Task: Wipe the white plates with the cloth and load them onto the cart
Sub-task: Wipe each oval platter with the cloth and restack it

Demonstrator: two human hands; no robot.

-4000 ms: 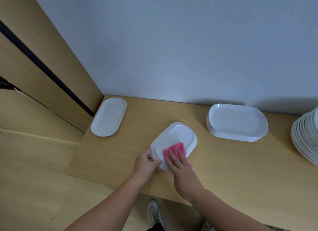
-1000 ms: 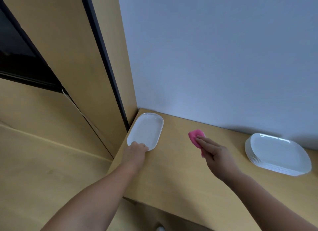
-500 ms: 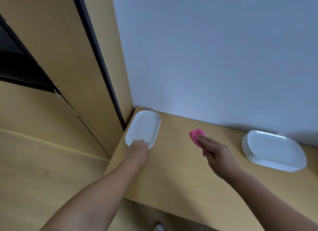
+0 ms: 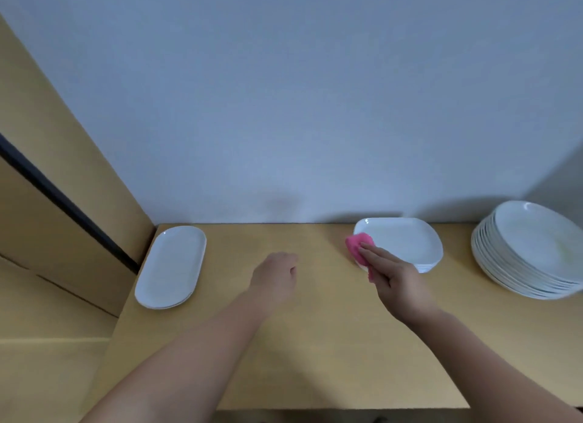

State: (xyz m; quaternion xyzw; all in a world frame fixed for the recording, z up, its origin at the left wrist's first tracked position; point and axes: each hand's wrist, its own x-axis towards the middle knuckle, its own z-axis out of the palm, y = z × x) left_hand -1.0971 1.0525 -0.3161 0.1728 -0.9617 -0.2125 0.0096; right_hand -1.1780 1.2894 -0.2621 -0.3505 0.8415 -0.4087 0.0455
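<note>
Far left we've got a tan wooden panel [image 4: 47, 157] with a dark strip running down it, butted up against the light wooden table [image 4: 315, 344]. At the table's left end, right by that panel, sit the long oval white plates [image 4: 172, 265]. It looks like two stacked, going by the doubled rim at the near end.

Next over is the left hand [image 4: 276, 276], above the bare wood between the oval plates and the cloth. It's back-up, fingers loosely curled under, nothing in it, and not touching any plate.

Then the pink cloth [image 4: 358, 246], bunched up under the right hand [image 4: 394, 280]. Those fingers [image 4: 375, 254] are straight and together, lying flat on top of the cloth. The thumb is hidden, so we can't tell if it's pinching from below. The cloth overlaps the left rim of the stack of rounded rectangular white plates [image 4: 407, 243], which sits against the pale wall [image 4: 284, 107]. Whether the cloth actually touches that rim, we can't say.

Far right there's a taller stack of round white plates [image 4: 536, 252], partly cut off by the edge of the view.
</note>
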